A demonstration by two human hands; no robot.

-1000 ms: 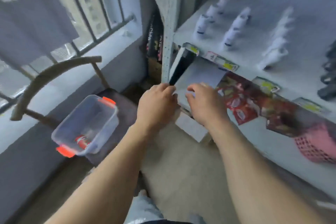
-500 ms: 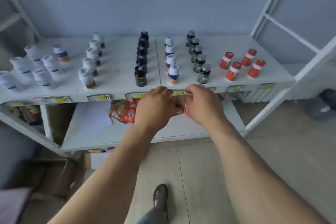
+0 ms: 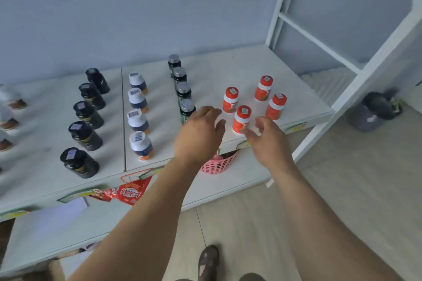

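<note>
Bottle (image 3: 241,119), red, label blurred, between left grip (image 3: 201,134) and right grip (image 3: 267,141), loose, empty

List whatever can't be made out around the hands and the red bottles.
Head view only:
- Pink basket: contents mostly hidden by the left hand and the shelf edge.
- Nearest red bottle: whether the right hand touches it; motion blur.
- Front dark-green bottle: lower body behind the left hand.
- White bottles: cut off by the left edge, blurred.
- Lid stickers: too small to read.

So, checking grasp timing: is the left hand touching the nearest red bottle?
Apart. The head view shows bare white shelf between the left hand and the nearest red bottle.
</note>
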